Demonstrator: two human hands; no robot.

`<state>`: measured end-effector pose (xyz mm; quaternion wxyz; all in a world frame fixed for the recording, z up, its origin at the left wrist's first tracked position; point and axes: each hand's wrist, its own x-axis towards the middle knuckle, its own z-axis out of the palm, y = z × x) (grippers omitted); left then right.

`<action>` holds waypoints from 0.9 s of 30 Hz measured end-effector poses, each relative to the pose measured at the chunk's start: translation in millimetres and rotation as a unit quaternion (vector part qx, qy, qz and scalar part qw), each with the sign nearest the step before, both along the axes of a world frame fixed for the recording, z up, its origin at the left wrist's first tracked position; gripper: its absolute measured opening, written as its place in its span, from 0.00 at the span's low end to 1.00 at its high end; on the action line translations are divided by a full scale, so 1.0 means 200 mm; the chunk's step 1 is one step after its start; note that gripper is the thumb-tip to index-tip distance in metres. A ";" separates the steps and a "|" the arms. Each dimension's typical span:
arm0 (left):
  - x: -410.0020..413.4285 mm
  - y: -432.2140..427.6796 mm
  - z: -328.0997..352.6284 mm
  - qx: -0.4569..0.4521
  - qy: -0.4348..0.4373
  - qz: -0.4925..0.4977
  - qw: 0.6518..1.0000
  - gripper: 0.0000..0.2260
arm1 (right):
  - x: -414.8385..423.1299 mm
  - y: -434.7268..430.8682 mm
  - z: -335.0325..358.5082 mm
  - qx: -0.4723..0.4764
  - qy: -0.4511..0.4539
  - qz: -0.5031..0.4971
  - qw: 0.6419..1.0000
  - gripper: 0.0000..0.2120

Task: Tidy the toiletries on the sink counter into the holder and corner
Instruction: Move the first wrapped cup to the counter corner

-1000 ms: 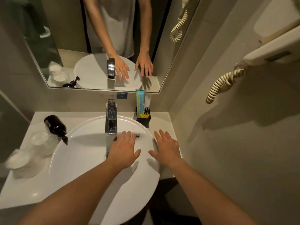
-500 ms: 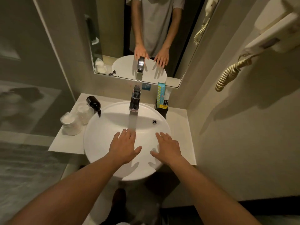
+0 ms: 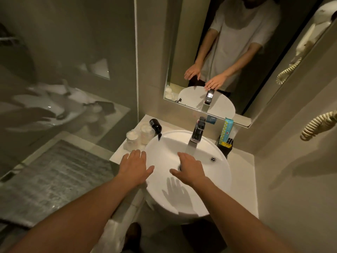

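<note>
A black holder [image 3: 225, 147] stands at the back right of the counter with a tall turquoise packet [image 3: 226, 130] and small items inside. In the back left corner sit two wrapped cups [image 3: 138, 136] and a black pump bottle [image 3: 156, 127]. My left hand [image 3: 135, 165] hovers flat over the basin's left rim, fingers spread, holding nothing. My right hand [image 3: 189, 169] hovers flat over the white basin [image 3: 221, 177] near the drain, also empty.
A chrome tap [image 3: 197, 131] rises at the basin's back. A mirror [image 3: 228, 57] hangs above it. A glass shower panel [image 3: 69, 70] stands to the left, and a wall hair dryer with a coiled cord [image 3: 317, 125] hangs on the right wall. Counter edge [image 3: 242, 183] runs right of the basin.
The view has pulled back and swung left, so the sink looks smaller. Both open hands have shifted left across the basin, the left one reaching its left rim.
</note>
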<state>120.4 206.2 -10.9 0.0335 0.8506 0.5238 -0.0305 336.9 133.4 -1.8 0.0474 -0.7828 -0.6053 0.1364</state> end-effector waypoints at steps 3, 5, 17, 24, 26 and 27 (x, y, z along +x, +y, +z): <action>-0.12 0.08 0.00 -0.007 -0.006 0.036 0.999 0.29 | -0.08 0.15 0.01 0.001 -0.005 0.033 0.999 0.39; -0.19 0.15 0.00 -0.009 -0.005 0.054 0.999 0.29 | -0.13 0.26 0.01 -0.002 -0.005 0.048 0.999 0.40; -0.27 0.65 -0.10 -0.051 -0.057 0.069 0.995 0.26 | -0.28 0.81 -0.06 0.007 0.005 0.082 0.997 0.31; -0.25 0.94 -0.18 -0.153 -0.111 0.034 0.981 0.30 | -0.36 1.05 -0.17 -0.044 0.025 0.091 0.995 0.32; -0.24 1.01 -0.20 -0.175 -0.118 0.023 0.977 0.31 | -0.38 1.09 -0.21 -0.071 0.039 0.088 0.993 0.32; -0.23 1.04 -0.22 -0.183 -0.119 0.019 0.976 0.32 | -0.39 1.11 -0.23 -0.080 0.043 0.085 0.992 0.32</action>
